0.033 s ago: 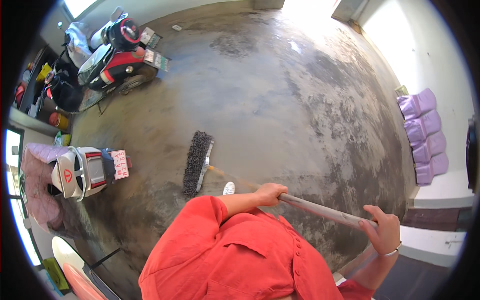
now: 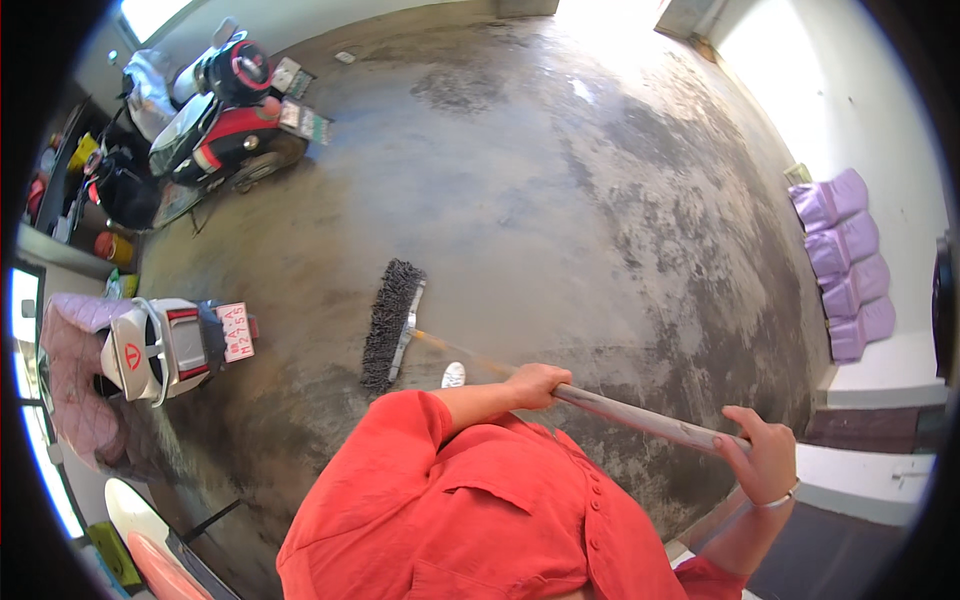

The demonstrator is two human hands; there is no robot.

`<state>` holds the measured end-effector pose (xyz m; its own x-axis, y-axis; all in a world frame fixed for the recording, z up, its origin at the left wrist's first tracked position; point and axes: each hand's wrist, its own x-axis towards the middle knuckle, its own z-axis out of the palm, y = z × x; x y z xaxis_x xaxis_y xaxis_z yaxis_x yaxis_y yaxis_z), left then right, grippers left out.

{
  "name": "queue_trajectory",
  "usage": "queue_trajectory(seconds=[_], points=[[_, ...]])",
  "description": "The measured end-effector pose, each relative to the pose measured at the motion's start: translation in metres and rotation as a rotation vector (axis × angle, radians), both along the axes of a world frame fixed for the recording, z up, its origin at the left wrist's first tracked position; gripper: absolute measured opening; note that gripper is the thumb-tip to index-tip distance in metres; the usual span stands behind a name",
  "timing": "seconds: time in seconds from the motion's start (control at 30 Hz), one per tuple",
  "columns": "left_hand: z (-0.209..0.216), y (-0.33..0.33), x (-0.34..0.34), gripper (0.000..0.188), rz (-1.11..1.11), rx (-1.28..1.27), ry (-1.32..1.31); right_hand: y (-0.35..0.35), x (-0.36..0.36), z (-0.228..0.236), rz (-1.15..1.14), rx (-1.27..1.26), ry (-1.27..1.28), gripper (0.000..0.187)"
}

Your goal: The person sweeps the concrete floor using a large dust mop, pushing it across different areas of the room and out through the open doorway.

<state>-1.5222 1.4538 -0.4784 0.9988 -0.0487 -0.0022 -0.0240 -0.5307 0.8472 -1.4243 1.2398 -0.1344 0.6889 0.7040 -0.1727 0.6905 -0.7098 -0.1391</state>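
Wooden handle is being gripped near its top by the right hand and lower down by the left hand; the mop head is being held on the floor, near a white shoe.

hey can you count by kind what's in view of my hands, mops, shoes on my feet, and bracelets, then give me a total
Left hand and right hand: 2
Mop: 1
White shoe: 1
Bracelet: 1
Total: 5
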Motion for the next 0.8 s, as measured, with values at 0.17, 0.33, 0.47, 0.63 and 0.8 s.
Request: queue_trajectory(seconds=[0.17, 0.33, 0.47, 0.63, 0.8], points=[[-0.033, -0.054, 0.011, 0.017, 0.056, 0.117, 0.102, -0.075, 0.025, -0.048, 0.006, 0.033, -0.022, 0.029], [-0.064, -0.111, 0.025, 0.018, 0.124, 0.143, 0.084, -0.143, 0.042, -0.087, -0.082, -0.001, 0.052, 0.030], [-0.079, -0.162, 0.040, 0.016, 0.209, 0.217, 0.104, -0.213, 0.064, -0.124, -0.047, 0.025, 0.183, 0.030], [-0.100, -0.209, 0.061, 0.018, 0.144, 0.367, 0.169, -0.277, 0.087, -0.152, -0.053, 0.029, 0.256, 0.031], [-0.093, -0.262, 0.116, 0.028, 0.002, 0.376, 0.312, -0.334, 0.135, -0.155, -0.106, 0.075, 0.257, 0.033]])
